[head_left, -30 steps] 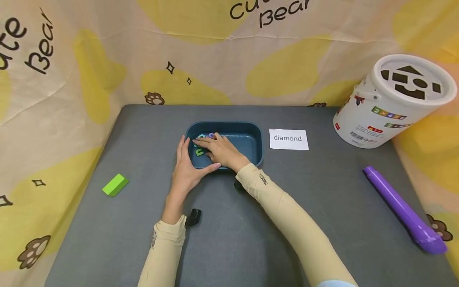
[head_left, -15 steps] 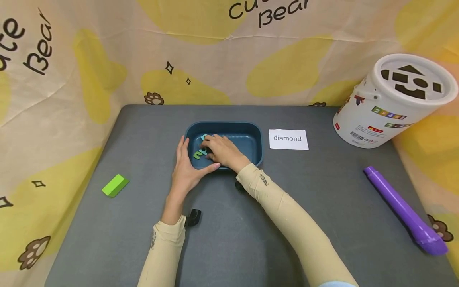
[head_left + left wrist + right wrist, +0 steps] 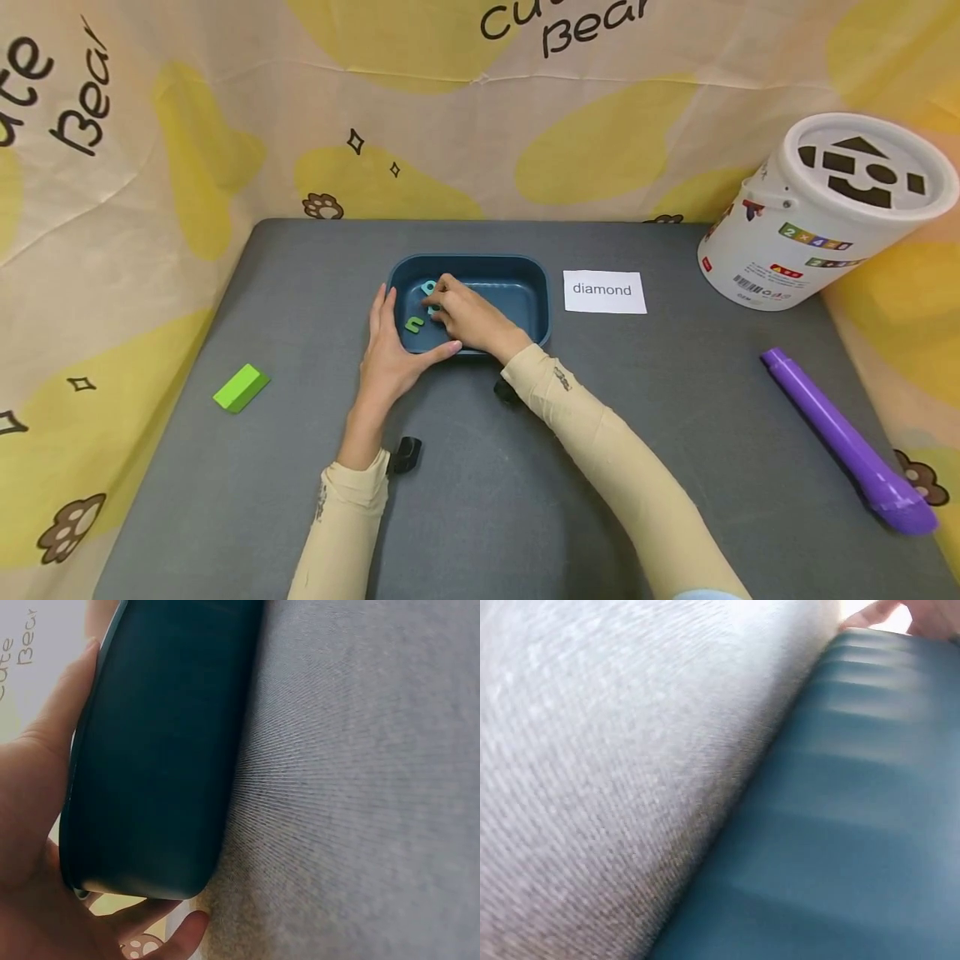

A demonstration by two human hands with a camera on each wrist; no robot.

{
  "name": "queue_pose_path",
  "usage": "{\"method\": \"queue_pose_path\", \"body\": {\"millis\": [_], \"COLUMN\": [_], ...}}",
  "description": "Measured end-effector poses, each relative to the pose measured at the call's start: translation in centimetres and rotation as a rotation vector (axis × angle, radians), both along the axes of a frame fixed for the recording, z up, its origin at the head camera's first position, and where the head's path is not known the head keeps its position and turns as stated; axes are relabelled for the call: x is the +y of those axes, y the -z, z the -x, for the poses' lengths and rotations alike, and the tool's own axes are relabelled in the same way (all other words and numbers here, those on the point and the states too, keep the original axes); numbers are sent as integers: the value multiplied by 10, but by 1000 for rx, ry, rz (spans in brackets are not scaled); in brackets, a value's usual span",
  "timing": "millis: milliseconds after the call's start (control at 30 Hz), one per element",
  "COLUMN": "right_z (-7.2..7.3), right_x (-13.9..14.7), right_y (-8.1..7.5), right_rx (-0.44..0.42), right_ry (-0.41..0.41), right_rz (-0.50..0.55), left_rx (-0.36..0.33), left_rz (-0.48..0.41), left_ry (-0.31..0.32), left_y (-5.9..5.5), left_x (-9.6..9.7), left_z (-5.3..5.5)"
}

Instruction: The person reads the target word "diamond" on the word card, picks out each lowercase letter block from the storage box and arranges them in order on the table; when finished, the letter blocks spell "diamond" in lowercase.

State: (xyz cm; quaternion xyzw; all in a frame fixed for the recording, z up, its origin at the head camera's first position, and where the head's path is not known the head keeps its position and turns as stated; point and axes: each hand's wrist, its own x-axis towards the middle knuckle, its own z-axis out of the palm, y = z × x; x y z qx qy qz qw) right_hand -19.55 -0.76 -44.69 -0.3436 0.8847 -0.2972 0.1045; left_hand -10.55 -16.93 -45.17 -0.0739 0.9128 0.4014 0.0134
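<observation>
A dark teal tray (image 3: 525, 304) lies on the grey table. My left hand (image 3: 390, 354) holds its near left corner, thumb along the front rim and fingers against the left side. The left wrist view shows this hand (image 3: 34, 787) around the tray wall (image 3: 157, 765). Inside the tray, my right hand (image 3: 472, 317) pinches at a light blue letter (image 3: 432, 310), mostly covered by the fingertips. Another light blue letter (image 3: 428, 287) lies just beyond the fingers, and a green letter n (image 3: 414, 325) sits nearer the left thumb. In the right wrist view only the tray's outer wall (image 3: 855, 825) fills the foreground.
A white card (image 3: 604, 292) reading "diamond" lies right of the tray. Behind it at far right stands a white bucket (image 3: 795, 242) with shaped holes in its lid. A purple tube-like object (image 3: 847, 442) lies at right, a green block (image 3: 241, 387) at left.
The right hand's fingers have drawn back and curled together over the light blue letter. The purple letter seen earlier is out of sight. The letters have shifted slightly; the left hand stays put.
</observation>
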Motion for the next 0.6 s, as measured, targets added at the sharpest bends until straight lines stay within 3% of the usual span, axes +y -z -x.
{"method": "queue_pose_path", "body": {"millis": [233, 467, 600], "right_z": [-2, -14, -22], "right_x": [22, 63, 89], "right_y": [-8, -28, -37], "right_rx": [0, 98, 136], "right_ry": [90, 149, 237], "right_rz": [261, 351, 458], "left_rx": [-18, -22, -22], "left_rz": [-7, -4, -4], "left_ry": [-5, -15, -18], "left_y": [1, 1, -1], "left_x": [1, 2, 1], "left_z": [1, 1, 1]}}
